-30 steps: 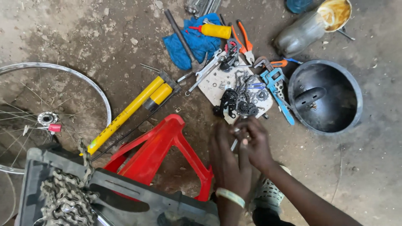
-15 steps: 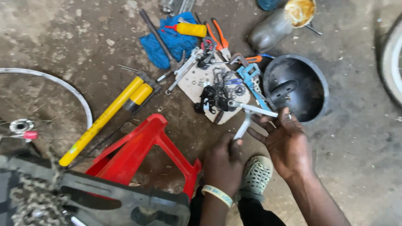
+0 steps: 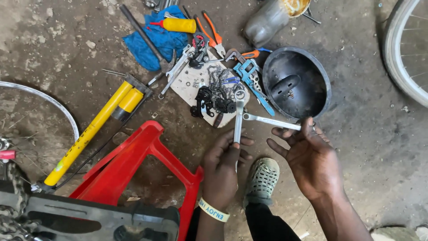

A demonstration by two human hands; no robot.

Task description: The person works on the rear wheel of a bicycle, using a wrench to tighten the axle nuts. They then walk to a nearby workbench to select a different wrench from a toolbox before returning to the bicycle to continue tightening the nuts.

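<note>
Frame centre: I see left hand [image 3: 225, 158] clamped on upright spanner [image 3: 239, 117] | right hand [image 3: 307, 156] gripping second spanner [image 3: 272, 121], lying crosswise.

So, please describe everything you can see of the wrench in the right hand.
The wrench is a slim, silver, metal-looking spanner with a ring end on its left. It lies nearly level, tilted slightly down to the right. The right hand holds its right end at the fingertips, so that end is hidden. Its ring end is close to the other wrench, upright in the left hand; contact is unclear.
</note>
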